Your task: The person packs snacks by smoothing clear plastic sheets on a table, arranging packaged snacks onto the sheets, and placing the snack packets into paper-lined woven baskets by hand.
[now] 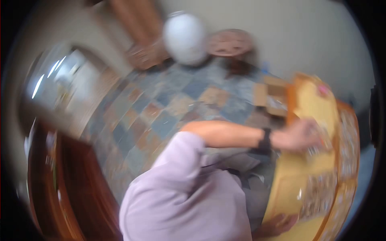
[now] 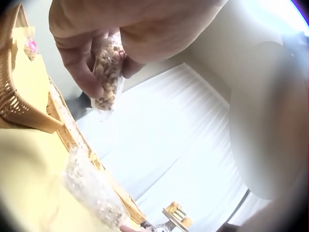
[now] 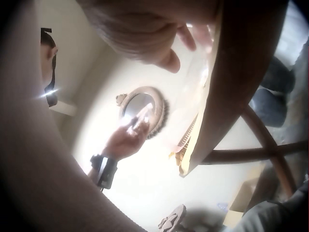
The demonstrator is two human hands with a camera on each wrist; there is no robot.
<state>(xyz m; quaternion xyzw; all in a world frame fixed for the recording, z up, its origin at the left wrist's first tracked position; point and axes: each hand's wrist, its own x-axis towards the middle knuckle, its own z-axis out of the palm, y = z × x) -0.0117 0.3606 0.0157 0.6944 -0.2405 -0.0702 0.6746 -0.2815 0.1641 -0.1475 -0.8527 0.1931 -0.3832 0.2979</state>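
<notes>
In the left wrist view my left hand (image 2: 130, 24) pinches a small clear packet of light-brown crumbly pieces (image 2: 108, 77) between fingers and thumb. The head view has this hand (image 1: 299, 134), blurred, over the far part of the yellow table top (image 1: 287, 168). A larger clear bag (image 2: 91, 188) lies flat on the yellow surface; its pale contents (image 1: 319, 195) look like many small pieces. My right hand (image 1: 277, 225) is low by the near side of that bag, fingers loosely extended. From the right wrist, this hand (image 3: 149, 34) appears at the table edge beside clear plastic.
A wicker basket (image 2: 24, 104) lined in yellow holds a packet with a pink mark (image 2: 32, 46). Trays of packets (image 1: 348, 140) run along the table's back. An open cardboard box (image 1: 275, 94) is beside the table. A white rounded object (image 1: 185, 38) and brown stool (image 1: 231, 42) stand by the wall.
</notes>
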